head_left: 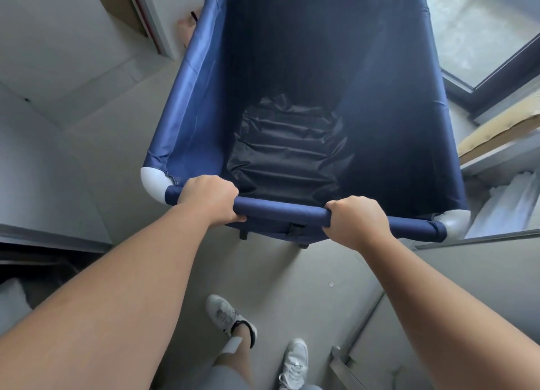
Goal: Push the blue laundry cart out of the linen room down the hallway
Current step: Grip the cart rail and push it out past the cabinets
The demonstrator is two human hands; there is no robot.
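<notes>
The blue laundry cart [193, 91] stands on the grey floor [295, 275] right in front of the person, with both hands on its near rail [282, 209]. The left grip [209, 198] is wrapped round the rail just beside a white corner cap [152, 182], and the right grip [358, 220] is clamped round it further along. The cart's walls are shiny navy fabric, with crumpled black lining [287, 158] at the bottom

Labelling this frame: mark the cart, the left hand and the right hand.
cart [282, 210], head view, near rim bar between the hands.
left hand [209, 198], head view, back of the hand.
right hand [358, 218], head view, back of the hand.
</notes>
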